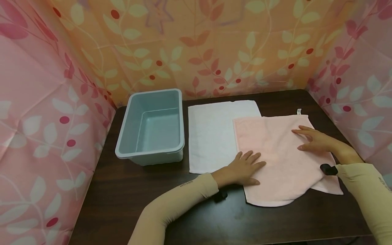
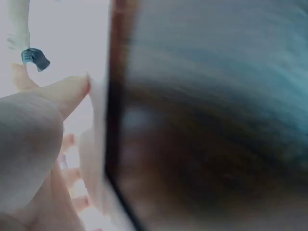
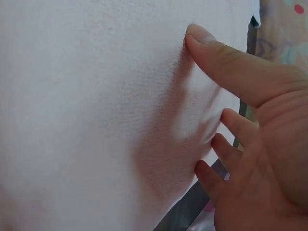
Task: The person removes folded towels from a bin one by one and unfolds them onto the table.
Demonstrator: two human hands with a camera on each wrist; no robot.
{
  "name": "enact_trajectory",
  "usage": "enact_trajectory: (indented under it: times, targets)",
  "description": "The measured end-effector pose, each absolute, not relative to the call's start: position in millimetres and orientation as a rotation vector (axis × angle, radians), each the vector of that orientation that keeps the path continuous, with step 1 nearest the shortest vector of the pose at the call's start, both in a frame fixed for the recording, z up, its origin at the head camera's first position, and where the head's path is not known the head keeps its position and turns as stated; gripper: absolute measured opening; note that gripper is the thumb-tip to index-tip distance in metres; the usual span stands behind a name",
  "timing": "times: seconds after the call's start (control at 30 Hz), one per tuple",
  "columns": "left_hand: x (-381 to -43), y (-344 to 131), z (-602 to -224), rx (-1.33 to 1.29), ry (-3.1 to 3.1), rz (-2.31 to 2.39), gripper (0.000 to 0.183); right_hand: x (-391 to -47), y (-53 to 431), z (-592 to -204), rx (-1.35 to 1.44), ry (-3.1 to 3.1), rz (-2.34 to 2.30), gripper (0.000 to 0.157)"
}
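Note:
A pink towel [image 1: 281, 149] lies spread on the table, its left part over a white towel [image 1: 211, 136]. Its lower right edge is folded unevenly, and a small tag sticks up at its far edge. My left hand [image 1: 245, 168] rests with spread fingers on the pink towel's left edge. On the towel's right side, my right hand [image 1: 318, 141] has its fingers extended over the cloth. In the right wrist view, the thumb and fingertips of the right hand [image 3: 260, 134] touch the pink towel [image 3: 96, 106]. The left wrist view is blurred and overexposed around the left hand [image 2: 33, 154].
A light blue plastic basin [image 1: 180, 149] stands at the left of the dark wooden table [image 1: 122, 190]. Patterned cloth hangings [image 1: 196, 44] enclose the table at the back and both sides. A black wrist camera [image 1: 328, 169] sits at the right wrist.

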State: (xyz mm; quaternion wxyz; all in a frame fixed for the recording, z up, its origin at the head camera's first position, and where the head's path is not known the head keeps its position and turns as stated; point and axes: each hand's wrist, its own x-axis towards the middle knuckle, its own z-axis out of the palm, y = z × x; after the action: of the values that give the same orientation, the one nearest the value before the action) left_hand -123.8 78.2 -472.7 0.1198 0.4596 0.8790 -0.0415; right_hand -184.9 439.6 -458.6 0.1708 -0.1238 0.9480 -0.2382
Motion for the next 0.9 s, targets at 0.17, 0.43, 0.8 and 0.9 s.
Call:
enact_trajectory:
  times: [0.17, 0.43, 0.8, 0.9]
  targets:
    - [-125.6, 74.3, -478.3, 1.266, 2.562, -0.132, 0.076, -186.5, 441.3, -462.2, -0.348, 2.695, -0.69, 0.081]
    - [-129.9, 71.5, -473.5, 1.252, 2.562, -0.124, 0.075, -191.9, 439.1, -461.7, -0.382, 2.713, -0.671, 0.08]
    - [-138.3, 71.3, -469.0, 1.233, 2.541, -0.079, 0.076, -200.7, 436.9, -458.6, -0.393, 2.716, -0.647, 0.079]
    - [-139.2, 72.3, -469.8, 1.23, 2.541, -0.084, 0.076, -200.3, 438.2, -457.0, -0.346, 2.707, -0.652, 0.081]
